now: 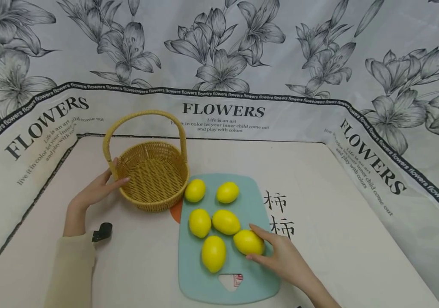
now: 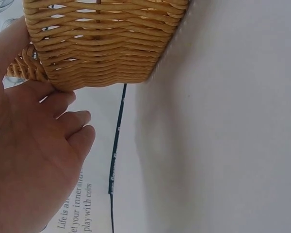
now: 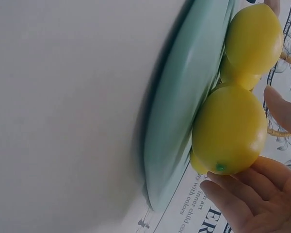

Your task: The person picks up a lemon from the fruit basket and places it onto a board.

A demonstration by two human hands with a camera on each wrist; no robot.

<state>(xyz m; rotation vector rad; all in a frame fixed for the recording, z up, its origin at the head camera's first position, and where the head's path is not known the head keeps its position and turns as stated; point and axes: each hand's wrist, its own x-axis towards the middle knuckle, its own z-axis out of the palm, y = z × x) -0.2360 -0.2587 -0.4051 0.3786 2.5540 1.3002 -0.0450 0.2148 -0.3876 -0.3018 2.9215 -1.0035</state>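
In the head view, my left hand holds the left rim of a round wicker basket by the foot of its tall handle. The thumb lies over the rim, and the left wrist view shows the other fingers curled against the woven outside. My right hand reaches around a yellow lemon at the right side of a pale teal cutting board, with thumb and fingers on opposite sides. The right wrist view shows fingers against this lemon near its green tip. The basket's inside holds nothing.
Several other lemons lie on the board, among them one near its heart-shaped hole and one at its far end. A small black object is beside my left sleeve. Flower-printed cloth walls the white table.
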